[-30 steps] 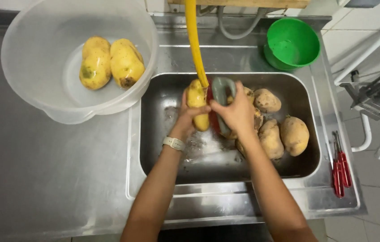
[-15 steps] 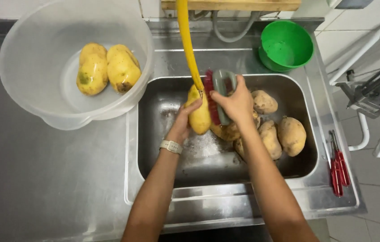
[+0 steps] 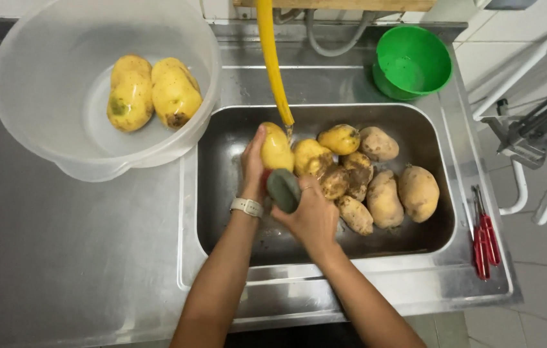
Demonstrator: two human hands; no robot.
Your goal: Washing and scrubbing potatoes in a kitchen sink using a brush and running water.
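My left hand (image 3: 252,164) grips a wet yellow potato (image 3: 276,147) and holds it upright over the steel sink (image 3: 222,167), right under the tip of a yellow hose (image 3: 271,58). My right hand (image 3: 312,216) holds a grey-green scrubbing pad (image 3: 283,189) with a red underside against the lower end of that potato. Several dirty brown potatoes (image 3: 383,193) lie heaped in the sink to the right of both hands.
A large clear plastic bowl (image 3: 48,138) with two washed yellow potatoes (image 3: 151,93) stands on the steel counter at the left. A green bowl (image 3: 413,61) sits behind the sink. Red-handled tools (image 3: 485,235) lie on the sink's right rim. A metal rack is at the far right.
My right hand has slid the pad from the top of the potato down to its lower end. The left hand still holds the potato under the hose.
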